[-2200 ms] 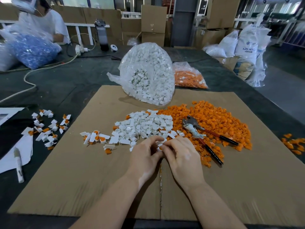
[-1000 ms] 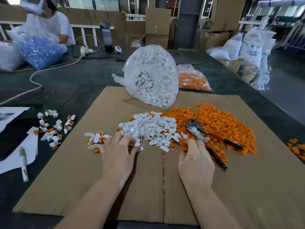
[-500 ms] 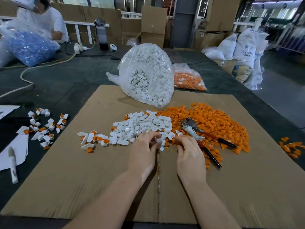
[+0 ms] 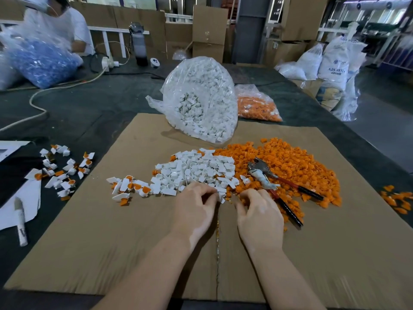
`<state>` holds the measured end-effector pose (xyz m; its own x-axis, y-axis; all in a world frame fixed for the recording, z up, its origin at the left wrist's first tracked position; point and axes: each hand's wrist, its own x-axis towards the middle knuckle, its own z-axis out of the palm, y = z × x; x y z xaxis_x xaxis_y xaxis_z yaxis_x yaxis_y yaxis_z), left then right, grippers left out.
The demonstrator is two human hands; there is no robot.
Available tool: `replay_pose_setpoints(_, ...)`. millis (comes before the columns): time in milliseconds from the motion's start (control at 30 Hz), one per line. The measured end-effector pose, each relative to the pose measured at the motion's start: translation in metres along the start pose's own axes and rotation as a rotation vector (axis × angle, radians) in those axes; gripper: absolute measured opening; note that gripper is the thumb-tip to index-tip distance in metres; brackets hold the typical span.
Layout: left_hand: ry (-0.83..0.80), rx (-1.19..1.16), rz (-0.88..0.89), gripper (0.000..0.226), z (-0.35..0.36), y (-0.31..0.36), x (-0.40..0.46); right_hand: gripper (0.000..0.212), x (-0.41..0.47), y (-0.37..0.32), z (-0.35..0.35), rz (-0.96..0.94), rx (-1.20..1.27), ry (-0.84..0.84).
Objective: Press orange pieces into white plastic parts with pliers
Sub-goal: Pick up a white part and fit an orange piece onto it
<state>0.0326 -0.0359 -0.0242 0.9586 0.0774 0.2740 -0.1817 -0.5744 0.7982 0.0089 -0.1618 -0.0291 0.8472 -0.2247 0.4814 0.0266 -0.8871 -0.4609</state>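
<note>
1. Pliers lie untouched on the orange pile, head toward 11 o'clock and the two dark-tipped handles splayed toward 5 o'clock; their long axis runs diagonally across the cardboard.
2. From the right hand the pliers sit just beside it at about 1 o'clock, one handle passing close along its outer edge. From the left hand they lie farther off, near 3 o'clock, so the right hand is the nearer one.
3. The left hand's fingers are curled in a pinch at the near edge of the white pile; what they hold, if anything, cannot be told.
4. The right hand's fingers are bent down into the orange pieces at the seam between the piles; whether they grip one is hidden.
5. Judging by this, picking parts is the step in hand, and the pliers' handles suit a short reach by the right hand.
6. Finished pieces lie at 9 o'clock of the left hand.
</note>
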Motion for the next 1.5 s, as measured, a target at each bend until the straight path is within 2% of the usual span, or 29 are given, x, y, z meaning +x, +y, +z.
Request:
replay_pose_setpoints(133, -0.022, -0.012, -0.001, 0.008, 0.001, 0.0, 0.001, 0.018, 0.002, 0.0, 0.0, -0.025, 0.043, -0.032)
replay_pose_setpoints(267, -0.04, 0.003, 0.023, 0.027, 0.003, -0.002, 0.001, 0.015, 0.003, 0.0, -0.002, -0.04, 0.122, -0.039)
replay_pose_setpoints(433, -0.078, 0.073, 0.106, 0.019, 0.002, -0.002, 0.0, 0.019, 0.003, 0.001, -0.003, -0.01, 0.208, -0.002)
replay_pose_setpoints(567, -0.086, -0.064, 0.005, 0.013, 0.0, -0.003, -0.001, 0.014, 0.003, 0.0, -0.004, -0.022, 0.225, 0.004)
replay_pose_setpoints(633, -0.096, -0.107, -0.015, 0.021, 0.0, -0.002, -0.001, 0.01, 0.003, -0.001, -0.005, -0.015, 0.263, -0.025)
replay_pose_setpoints(800, -0.115, -0.148, -0.025, 0.025, 0.0, -0.001, -0.002, 0.005, 0.003, -0.002, -0.007, -0.027, 0.352, -0.076)
replay_pose_setpoints(967, -0.139, -0.16, 0.0, 0.025, 0.001, -0.002, -0.001, 0.012, 0.003, -0.004, -0.009, -0.091, 0.408, -0.027)
replay_pose_setpoints(1233, -0.173, -0.228, -0.02, 0.025, -0.004, 0.003, -0.002, 0.008, 0.003, -0.004, -0.011, -0.11, 0.507, -0.012)
replay_pose_setpoints(1500, -0.21, -0.345, -0.104, 0.009, -0.007, 0.005, -0.004, 0.008, 0.002, -0.002, -0.01, -0.069, 0.529, -0.049)
